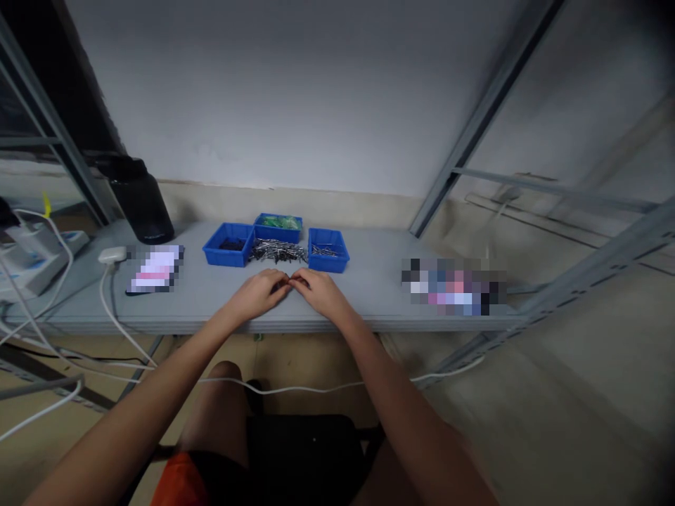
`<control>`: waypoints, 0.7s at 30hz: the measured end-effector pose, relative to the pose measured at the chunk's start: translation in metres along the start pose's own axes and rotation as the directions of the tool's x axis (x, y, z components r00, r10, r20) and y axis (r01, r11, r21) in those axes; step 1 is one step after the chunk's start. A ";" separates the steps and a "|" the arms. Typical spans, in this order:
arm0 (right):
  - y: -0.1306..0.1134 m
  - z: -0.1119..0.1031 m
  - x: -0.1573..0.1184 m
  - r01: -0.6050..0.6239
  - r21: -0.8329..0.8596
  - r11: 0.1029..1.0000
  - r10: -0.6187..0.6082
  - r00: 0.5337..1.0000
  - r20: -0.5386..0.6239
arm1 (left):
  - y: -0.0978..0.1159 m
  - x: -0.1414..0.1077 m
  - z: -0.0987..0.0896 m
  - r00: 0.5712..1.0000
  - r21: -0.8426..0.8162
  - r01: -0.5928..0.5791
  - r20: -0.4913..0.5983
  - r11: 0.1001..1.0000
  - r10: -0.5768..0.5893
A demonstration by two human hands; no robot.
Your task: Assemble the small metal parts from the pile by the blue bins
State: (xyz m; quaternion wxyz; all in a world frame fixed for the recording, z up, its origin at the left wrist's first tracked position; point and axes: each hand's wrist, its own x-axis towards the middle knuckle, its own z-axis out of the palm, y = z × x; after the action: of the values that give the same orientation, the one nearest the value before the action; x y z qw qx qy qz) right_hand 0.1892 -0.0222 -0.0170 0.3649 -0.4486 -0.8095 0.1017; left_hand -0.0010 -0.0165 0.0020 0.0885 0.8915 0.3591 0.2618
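In the head view, the left hand (259,294) and right hand (319,291) are brought together at the near side of the worktop (380,295), presumably so that fine work can be steadied. The fingers of both are pinched at the tips, apparently on a tiny part (290,279), too small to identify. Just beyond, a pile of slim metal pieces (278,251) is flanked by a left blue bin (226,258) and a right blue bin (328,265), seemingly for short reach.

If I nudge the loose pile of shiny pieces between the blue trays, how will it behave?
The pile would probably spread, being open on its near side. Its slim pieces may slide separately; their shine suggests stiff, slick metal.
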 end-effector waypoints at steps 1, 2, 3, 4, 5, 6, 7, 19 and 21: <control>-0.001 -0.001 0.000 0.001 0.006 1.000 -0.001 1.000 -0.005 | 0.000 0.000 0.000 1.000 -0.006 -0.002 -0.001 1.000 0.002; -0.001 -0.002 0.000 0.001 0.010 1.000 -0.001 1.000 -0.009 | 0.001 0.000 0.000 1.000 -0.010 -0.003 -0.001 1.000 0.003; -0.002 -0.002 0.000 0.000 0.011 1.000 0.000 1.000 -0.012 | 0.001 0.000 -0.001 1.000 -0.013 -0.003 -0.002 1.000 0.003; -0.003 -0.003 0.000 -0.001 0.008 1.000 0.001 1.000 -0.014 | 0.002 0.000 -0.001 1.000 -0.014 -0.003 -0.002 1.000 0.003; -0.003 -0.004 0.000 -0.002 0.002 1.000 0.002 1.000 -0.016 | 0.003 0.000 -0.002 1.000 -0.014 -0.001 -0.001 1.000 0.001; -0.004 -0.004 0.000 -0.004 -0.005 1.000 0.004 1.000 -0.016 | 0.004 0.000 -0.002 1.000 -0.014 0.001 0.001 1.000 -0.001; -0.004 -0.004 0.000 -0.006 -0.014 1.000 0.006 1.000 -0.016 | 0.004 0.000 -0.003 1.000 -0.015 0.004 0.006 1.000 -0.004; -0.002 -0.004 -0.001 0.103 -0.058 0.993 -0.101 0.994 0.038 | 0.004 0.001 -0.003 0.996 0.036 0.084 -0.020 0.996 -0.083; -0.003 -0.004 -0.001 0.114 -0.054 0.992 -0.112 0.993 0.045 | 0.002 0.001 -0.001 0.996 0.031 0.089 -0.030 0.996 -0.088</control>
State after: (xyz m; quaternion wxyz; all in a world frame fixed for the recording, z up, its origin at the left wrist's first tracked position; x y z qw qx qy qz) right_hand 0.1906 -0.0250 -0.0129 0.3404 -0.4098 -0.8436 0.0674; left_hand 0.0000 -0.0168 0.0040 0.0802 0.8721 0.4037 0.2646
